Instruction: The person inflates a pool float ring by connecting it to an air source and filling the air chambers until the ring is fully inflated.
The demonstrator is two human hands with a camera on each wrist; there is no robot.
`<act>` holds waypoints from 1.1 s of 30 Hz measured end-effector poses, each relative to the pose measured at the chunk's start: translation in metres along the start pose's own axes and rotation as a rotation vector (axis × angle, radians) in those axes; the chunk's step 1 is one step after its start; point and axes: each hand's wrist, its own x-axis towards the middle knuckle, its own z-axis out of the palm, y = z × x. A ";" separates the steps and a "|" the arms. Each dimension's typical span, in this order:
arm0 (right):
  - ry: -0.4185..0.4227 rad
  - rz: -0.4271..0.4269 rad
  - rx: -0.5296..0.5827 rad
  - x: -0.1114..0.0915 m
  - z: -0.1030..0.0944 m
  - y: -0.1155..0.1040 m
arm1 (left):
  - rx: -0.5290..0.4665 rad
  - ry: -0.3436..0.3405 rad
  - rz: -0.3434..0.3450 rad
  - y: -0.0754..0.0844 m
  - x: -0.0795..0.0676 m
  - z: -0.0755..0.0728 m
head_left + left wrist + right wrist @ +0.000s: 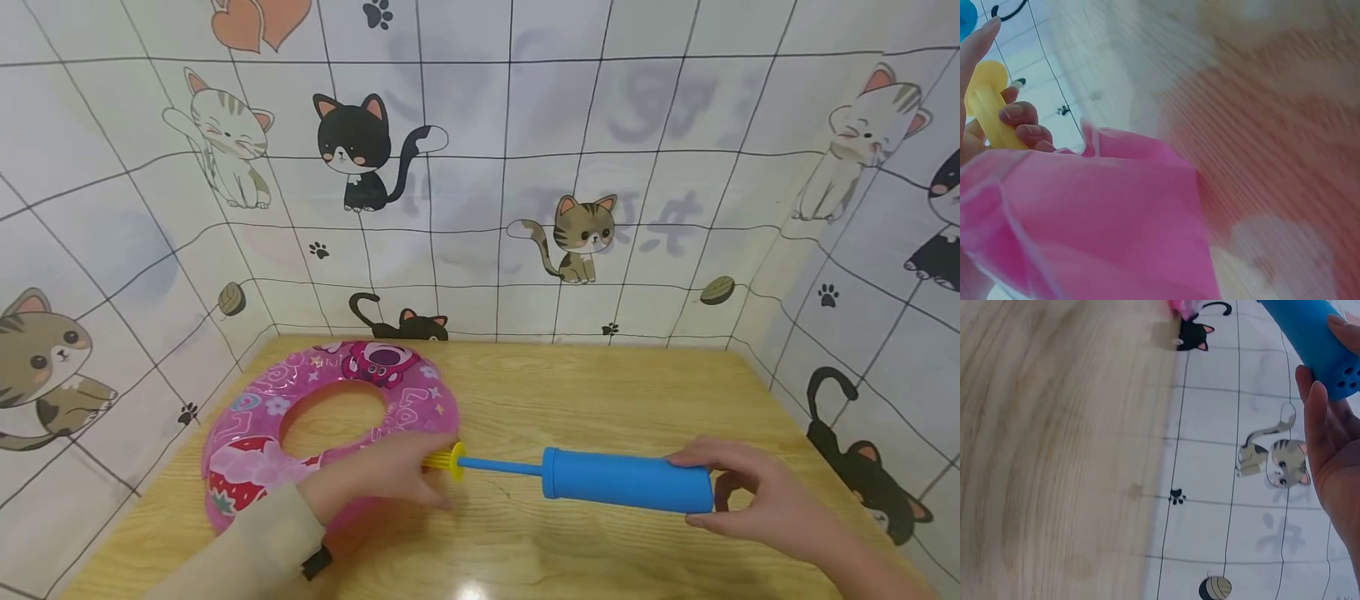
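Note:
A hand pump with a blue barrel [626, 479] is held level over the table in the head view. Its thin blue rod [498, 467] is drawn out to the left and ends in a yellow handle [448, 460]. My left hand [397, 471] grips that handle; in the left wrist view its fingers [1017, 114] curl round the yellow grip. At the other end, my right hand [765, 504] holds the barrel between thumb and fingers. Several small holes show in the barrel's end face [1349, 380]. Beneath my left forearm lies a pink swim ring [258, 396] with printed bears and strawberries, partly covered by the arm.
The light wooden table [600, 383] meets a cloth-like wall [480, 183] printed with cats and grid lines at the back, left and right. The swim ring takes up the table's left side. A black strap [317, 562] shows at my left sleeve.

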 end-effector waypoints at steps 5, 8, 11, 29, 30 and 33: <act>0.067 -0.041 -0.036 -0.008 -0.012 0.001 | -0.033 0.017 -0.005 -0.010 -0.003 -0.003; 0.128 -0.041 -0.023 -0.008 -0.009 -0.002 | -0.050 0.024 0.005 -0.009 -0.005 -0.003; 0.177 -0.031 0.029 -0.003 0.000 -0.007 | -0.063 0.035 -0.002 -0.003 -0.006 -0.003; 0.143 -0.001 0.158 0.043 0.066 -0.022 | -0.037 0.108 0.080 0.033 0.015 0.013; 0.143 0.003 0.163 0.043 0.066 -0.023 | -0.025 0.118 0.079 0.034 0.015 0.014; 0.156 0.026 0.162 0.039 0.062 -0.024 | 0.021 0.134 0.074 0.035 0.015 0.013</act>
